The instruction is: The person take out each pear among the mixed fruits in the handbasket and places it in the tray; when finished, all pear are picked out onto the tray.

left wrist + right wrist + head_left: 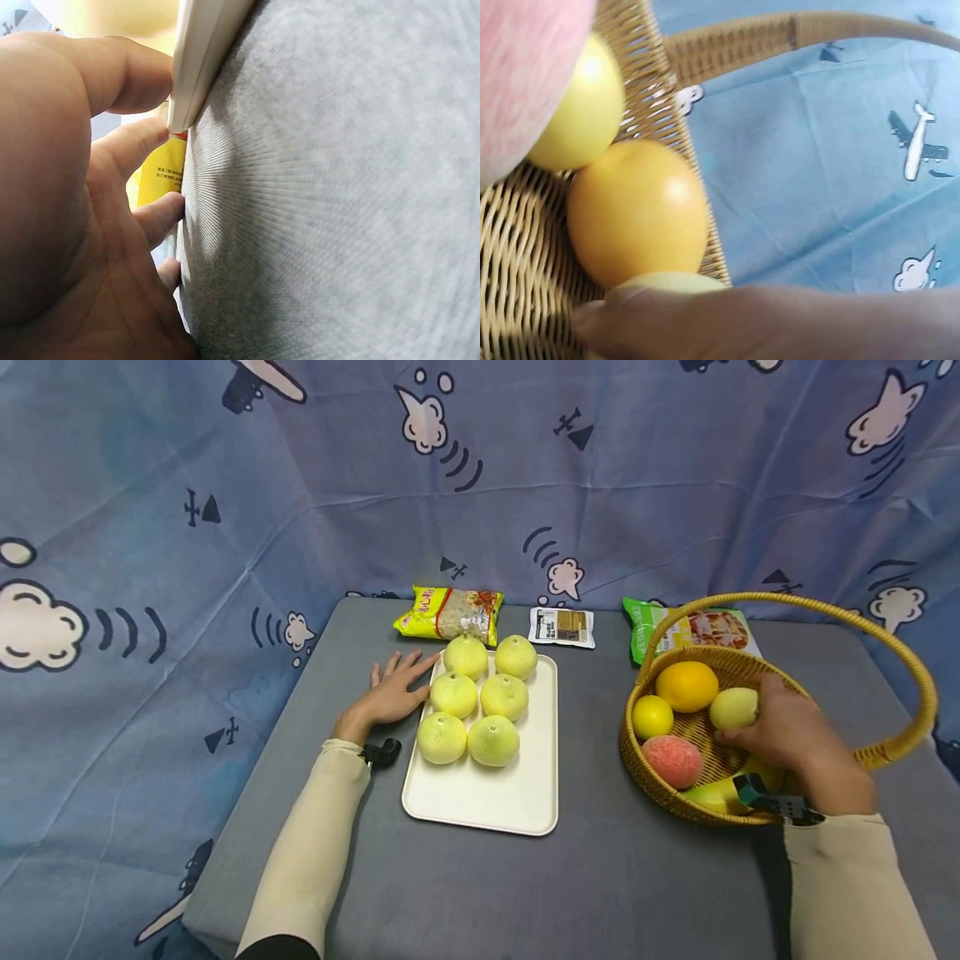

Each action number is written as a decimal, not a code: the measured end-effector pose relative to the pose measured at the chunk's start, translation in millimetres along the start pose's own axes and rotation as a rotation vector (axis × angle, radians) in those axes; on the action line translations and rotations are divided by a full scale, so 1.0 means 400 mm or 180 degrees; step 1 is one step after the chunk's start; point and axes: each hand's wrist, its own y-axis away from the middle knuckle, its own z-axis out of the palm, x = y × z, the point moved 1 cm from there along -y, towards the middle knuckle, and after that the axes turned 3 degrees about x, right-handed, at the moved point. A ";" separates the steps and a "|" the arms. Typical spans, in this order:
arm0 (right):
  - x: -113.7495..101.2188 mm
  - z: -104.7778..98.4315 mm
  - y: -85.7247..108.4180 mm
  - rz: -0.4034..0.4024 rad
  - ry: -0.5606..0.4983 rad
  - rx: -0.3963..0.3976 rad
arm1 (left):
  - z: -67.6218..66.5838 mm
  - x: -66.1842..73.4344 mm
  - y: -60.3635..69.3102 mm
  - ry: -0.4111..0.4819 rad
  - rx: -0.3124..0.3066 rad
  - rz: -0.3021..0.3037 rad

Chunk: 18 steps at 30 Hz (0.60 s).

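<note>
In the head view my left hand (396, 692) rests on the table with fingers spread, at the upper left edge of a white tray (517, 806). The left wrist view shows its thumb and a fingertip touching the tray's side (196, 67). Several pale yellow-green round fruits (492, 741) sit on the tray. My right hand (795, 727) reaches into a wicker basket (637, 768) and grips a pale green fruit (735, 708); its palm side is hidden. Beside it lie an orange (686, 686), a lemon (652, 717), a pink peach (673, 761) and a banana (716, 795).
Behind the tray lie a yellow food bag (450, 613) and a small white packet (562, 627). A green bag (645, 622) stands partly behind the basket. The basket's handle (795, 599) arches over its right side. A blue patterned cloth (480, 510) hangs behind the grey table (600, 893).
</note>
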 end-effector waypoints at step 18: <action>-0.140 -0.058 0.143 -0.0534 -0.0681 0.0960 | 0.002 0.003 0.001 0.0007 0.0037 0.0033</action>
